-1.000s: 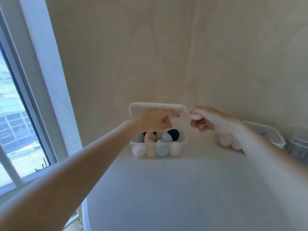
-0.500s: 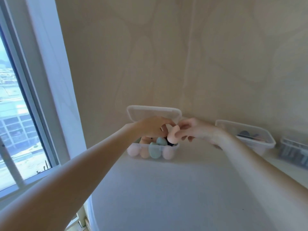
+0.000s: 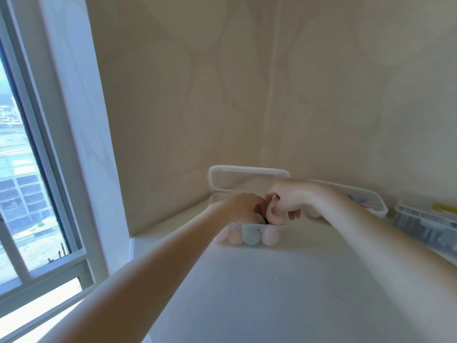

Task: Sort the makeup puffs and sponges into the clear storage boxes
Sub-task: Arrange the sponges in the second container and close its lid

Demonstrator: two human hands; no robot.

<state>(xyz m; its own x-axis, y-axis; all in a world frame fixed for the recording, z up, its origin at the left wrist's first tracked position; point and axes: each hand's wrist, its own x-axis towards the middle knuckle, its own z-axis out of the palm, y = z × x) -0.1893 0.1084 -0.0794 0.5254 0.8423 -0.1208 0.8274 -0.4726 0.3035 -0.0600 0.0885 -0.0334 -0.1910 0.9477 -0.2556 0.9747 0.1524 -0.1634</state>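
Note:
A clear storage box (image 3: 277, 229) stands at the far end of the white table, its lid (image 3: 247, 178) hinged upright behind it. Pink, peach and green sponges (image 3: 251, 236) show through its front wall. My left hand (image 3: 243, 209) reaches down into the box among the sponges; what its fingers do is hidden. Beside it, touching, my right hand (image 3: 289, 200) grips a pink sponge (image 3: 273, 216) and presses it into the box's right side.
A second clear box (image 3: 371, 201) with a few items sits behind my right forearm. A darker clear box (image 3: 425, 226) stands at the right edge. The beige wall corner is close behind, and a window fills the left.
My right hand brought the pink sponge leftward from beside the lid and down into the box. My left hand sank from the lid's edge into the box.

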